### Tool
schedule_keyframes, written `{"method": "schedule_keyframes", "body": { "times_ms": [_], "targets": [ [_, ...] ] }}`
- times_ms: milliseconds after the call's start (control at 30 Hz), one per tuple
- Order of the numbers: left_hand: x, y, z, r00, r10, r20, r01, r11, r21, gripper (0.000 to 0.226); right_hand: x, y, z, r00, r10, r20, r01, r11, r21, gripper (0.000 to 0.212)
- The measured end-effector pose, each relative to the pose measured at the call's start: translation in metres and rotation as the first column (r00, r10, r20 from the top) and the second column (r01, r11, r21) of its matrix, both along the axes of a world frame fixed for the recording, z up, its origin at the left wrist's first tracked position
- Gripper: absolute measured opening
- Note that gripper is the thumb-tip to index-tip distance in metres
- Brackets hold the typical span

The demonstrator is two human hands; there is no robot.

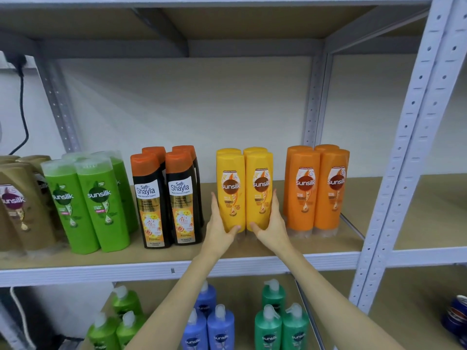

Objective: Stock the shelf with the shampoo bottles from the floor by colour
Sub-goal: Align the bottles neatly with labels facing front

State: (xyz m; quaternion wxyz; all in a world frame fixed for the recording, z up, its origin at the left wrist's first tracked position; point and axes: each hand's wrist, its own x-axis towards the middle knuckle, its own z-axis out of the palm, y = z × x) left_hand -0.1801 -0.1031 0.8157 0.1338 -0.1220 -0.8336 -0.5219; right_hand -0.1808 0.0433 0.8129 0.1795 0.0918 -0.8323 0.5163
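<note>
Several yellow Sunsilk bottles stand upright in a tight group on the middle shelf point(177, 256). My left hand point(219, 229) grips the lower part of the front left yellow bottle point(230, 190). My right hand point(271, 227) grips the lower part of the front right yellow bottle point(260, 189). Both front bottles touch side by side, with two more behind them. Orange bottles point(317, 188) stand to the right, black bottles with orange caps point(166, 195) to the left.
Green bottles point(88, 200) and gold-brown bottles point(17, 200) fill the shelf's left end. On the lower shelf stand green point(121, 322), blue point(207, 324) and teal pump bottles point(278, 322). A perforated upright post point(409, 152) bounds the bay on the right.
</note>
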Motion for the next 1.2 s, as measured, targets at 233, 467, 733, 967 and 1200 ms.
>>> {"method": "schedule_keyframes", "body": {
  "times_ms": [233,467,733,967,1200],
  "targets": [
    [0.004,-0.004,-0.001,0.999,0.009,-0.047,-0.007,1.000,0.023,0.101,0.001,0.001,-0.004,0.997,-0.031,-0.067,0.032,0.999,0.019,0.099],
    [0.042,-0.050,0.012,0.924,0.074,-0.376,-0.093,0.995,-0.033,0.076,0.022,-0.029,0.014,0.838,-0.153,-0.523,0.228,0.970,0.082,0.075],
    [0.042,-0.141,0.012,0.778,0.312,-0.546,-0.301,0.947,0.113,0.060,0.028,-0.116,0.031,0.850,0.084,-0.520,0.015,0.983,0.183,0.068],
    [0.021,-0.176,0.015,0.922,0.142,-0.360,-0.150,0.989,0.007,0.094,0.015,-0.153,0.023,0.958,0.134,-0.252,-0.064,0.962,0.267,0.095],
    [0.010,-0.190,0.010,0.939,0.048,-0.341,-0.047,0.999,0.013,0.100,0.012,-0.166,0.017,0.972,0.049,-0.229,0.010,0.968,0.253,0.102]
  ]
}}
